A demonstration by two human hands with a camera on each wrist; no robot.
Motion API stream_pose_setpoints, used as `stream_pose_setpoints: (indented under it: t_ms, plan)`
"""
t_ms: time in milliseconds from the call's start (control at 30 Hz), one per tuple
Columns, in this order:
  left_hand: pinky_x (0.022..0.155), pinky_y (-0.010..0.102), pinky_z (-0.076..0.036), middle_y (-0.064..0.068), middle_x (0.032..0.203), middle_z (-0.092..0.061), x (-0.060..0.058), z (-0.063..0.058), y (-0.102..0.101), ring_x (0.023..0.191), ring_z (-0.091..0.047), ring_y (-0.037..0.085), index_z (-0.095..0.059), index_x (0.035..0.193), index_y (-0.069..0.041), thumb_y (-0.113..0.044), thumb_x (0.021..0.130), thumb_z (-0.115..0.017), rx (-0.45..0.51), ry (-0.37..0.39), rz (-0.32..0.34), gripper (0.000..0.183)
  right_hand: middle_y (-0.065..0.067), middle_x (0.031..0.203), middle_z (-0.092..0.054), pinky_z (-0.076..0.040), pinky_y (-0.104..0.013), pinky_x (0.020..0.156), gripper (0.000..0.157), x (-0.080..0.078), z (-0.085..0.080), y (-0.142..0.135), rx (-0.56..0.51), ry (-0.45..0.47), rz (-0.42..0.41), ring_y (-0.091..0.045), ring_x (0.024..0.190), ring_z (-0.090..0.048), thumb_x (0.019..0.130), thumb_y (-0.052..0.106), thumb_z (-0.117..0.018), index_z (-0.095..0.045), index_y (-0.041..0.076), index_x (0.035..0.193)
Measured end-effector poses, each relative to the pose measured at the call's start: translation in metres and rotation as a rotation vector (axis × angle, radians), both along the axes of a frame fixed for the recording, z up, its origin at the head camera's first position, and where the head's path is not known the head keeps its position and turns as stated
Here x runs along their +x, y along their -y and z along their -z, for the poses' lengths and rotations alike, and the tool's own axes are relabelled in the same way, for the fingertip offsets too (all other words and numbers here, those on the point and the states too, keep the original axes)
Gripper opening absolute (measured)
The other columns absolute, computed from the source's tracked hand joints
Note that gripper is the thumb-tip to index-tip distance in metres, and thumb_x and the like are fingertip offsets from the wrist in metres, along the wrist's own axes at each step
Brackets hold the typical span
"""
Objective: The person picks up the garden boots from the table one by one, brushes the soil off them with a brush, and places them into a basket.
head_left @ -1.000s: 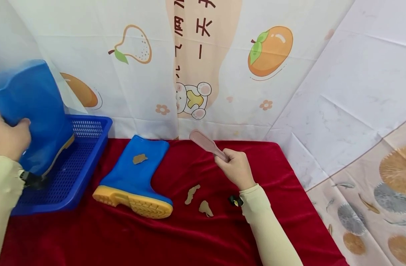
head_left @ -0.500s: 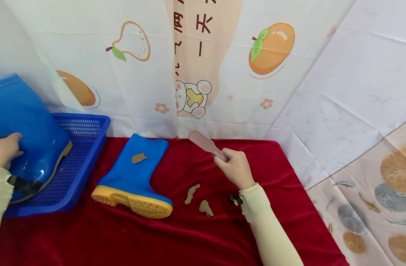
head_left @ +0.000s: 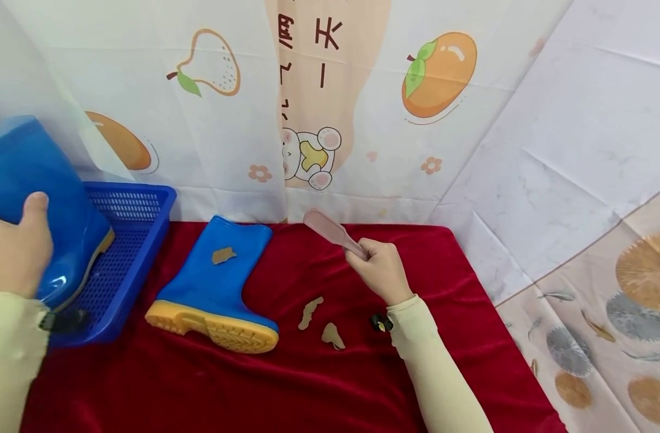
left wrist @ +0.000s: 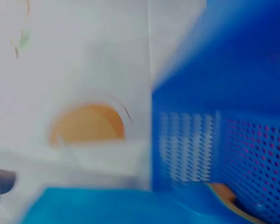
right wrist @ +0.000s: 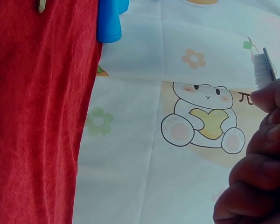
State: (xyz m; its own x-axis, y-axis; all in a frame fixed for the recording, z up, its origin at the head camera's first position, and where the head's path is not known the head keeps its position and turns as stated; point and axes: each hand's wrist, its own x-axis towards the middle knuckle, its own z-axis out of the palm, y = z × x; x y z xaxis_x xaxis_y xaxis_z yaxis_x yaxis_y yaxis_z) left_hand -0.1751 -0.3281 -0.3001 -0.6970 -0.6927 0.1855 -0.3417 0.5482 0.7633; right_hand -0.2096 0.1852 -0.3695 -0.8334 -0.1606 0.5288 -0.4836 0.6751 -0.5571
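A blue rain boot (head_left: 65, 198) with a yellow sole stands tilted in the blue plastic basket (head_left: 146, 240) at the left. In front of its shaft is my left hand (head_left: 16, 252), thumb raised; the other fingers are mostly hidden. In the left wrist view the thumb (left wrist: 1, 181) appears apart from the boot. My right hand (head_left: 381, 270) grips the handle of a pinkish brush (head_left: 330, 228) above the cloth; its pale bristles (right wrist: 261, 70) show in the right wrist view. A second blue boot (head_left: 222, 270) lies on its side, a brown patch (head_left: 223, 255) on its shaft.
Two brown scraps (head_left: 310, 313) lie on the red cloth (head_left: 227, 391) between the lying boot and my right arm. Behind the table hangs a white printed curtain (head_left: 362, 174), close to the basket's back rim.
The boot at the left was carried left and lowered in the basket. My left hand's thumb has lifted and the hand has shifted right. The right hand keeps its hold on the brush.
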Motion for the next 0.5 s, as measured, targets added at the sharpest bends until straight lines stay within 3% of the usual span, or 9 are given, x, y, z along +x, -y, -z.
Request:
stream_pose_setpoints:
  t_ms: [67,100,167,200,233,333,400,500]
  plan:
    - [0.117,0.046,-0.004,0.005,0.159,-0.005,0.007,-0.01,-0.029,0.145,-0.003,0.024,-0.002,0.152,-0.024,-0.052,0.094,-0.041,-0.117,-0.185,0.06,0.076,0.008,0.046,-0.028,-0.021,-0.022,0.038,0.036,0.0,0.0,0.0,0.0,0.012,-0.002,-0.005,0.045,-0.024,0.079,0.018,-0.063,-0.038,0.019,0.054]
    - [0.117,0.042,-0.006,0.006,0.157,-0.013,0.009,-0.015,-0.043,0.145,-0.008,0.024,-0.013,0.152,-0.021,-0.048,0.094,-0.046,-0.193,-0.271,0.121,0.072,0.008,0.046,-0.028,-0.021,-0.022,0.038,0.036,0.0,0.0,0.0,-0.001,0.019,-0.002,-0.005,0.044,-0.024,0.079,0.018,-0.063,-0.038,0.019,0.054]
    - [0.115,0.044,-0.016,0.009,0.15,-0.031,0.009,-0.019,-0.07,0.139,-0.023,0.027,-0.03,0.147,-0.016,-0.038,0.093,-0.056,-0.311,-0.39,0.288,0.064,0.009,0.046,-0.028,-0.021,-0.022,0.038,0.036,0.001,0.0,-0.001,-0.002,0.028,0.001,-0.005,0.044,-0.024,0.079,0.017,-0.063,-0.038,0.019,0.054]
    - [0.112,0.047,-0.02,0.012,0.145,-0.039,0.009,-0.019,-0.082,0.135,-0.031,0.029,-0.037,0.144,-0.014,-0.034,0.092,-0.059,-0.34,-0.406,0.388,0.061,0.009,0.045,-0.028,-0.021,-0.022,0.038,0.036,0.001,0.001,-0.001,0.0,0.031,0.004,-0.005,0.044,-0.024,0.079,0.017,-0.064,-0.038,0.019,0.054]
    - [0.109,0.051,-0.025,0.015,0.139,-0.046,0.007,-0.018,-0.093,0.13,-0.037,0.033,-0.043,0.14,-0.013,-0.031,0.091,-0.062,-0.35,-0.399,0.492,0.056,0.009,0.045,-0.028,-0.021,-0.022,0.038,0.037,0.001,0.001,-0.001,0.002,0.033,0.006,-0.005,0.044,-0.024,0.08,0.017,-0.064,-0.038,0.019,0.054]
    - [0.099,0.059,-0.035,0.019,0.132,-0.051,0.002,-0.009,-0.118,0.121,-0.046,0.04,-0.043,0.14,-0.01,-0.034,0.092,-0.061,-0.286,-0.204,0.715,0.057,0.008,0.046,-0.028,-0.021,-0.022,0.038,0.037,0.001,0.0,-0.001,0.015,0.039,0.003,-0.005,0.044,-0.024,0.081,0.019,-0.065,-0.039,0.019,0.054]
    - [0.096,0.061,-0.037,0.019,0.132,-0.049,-0.002,0.0,-0.126,0.119,-0.046,0.041,-0.039,0.143,-0.01,-0.04,0.093,-0.058,-0.272,-0.061,0.811,0.062,0.008,0.046,-0.029,-0.022,-0.022,0.038,0.037,0.001,0.0,0.0,0.028,0.045,0.002,-0.005,0.044,-0.025,0.082,0.02,-0.065,-0.04,0.019,0.055]
    - [0.096,0.061,-0.038,0.021,0.133,-0.047,-0.006,0.013,-0.132,0.119,-0.045,0.041,-0.034,0.144,-0.008,-0.046,0.092,-0.057,-0.264,0.084,0.901,0.069,0.009,0.047,-0.029,-0.022,-0.022,0.039,0.037,0.002,0.001,0.001,0.042,0.047,-0.001,-0.005,0.045,-0.025,0.082,0.021,-0.065,-0.04,0.019,0.056]
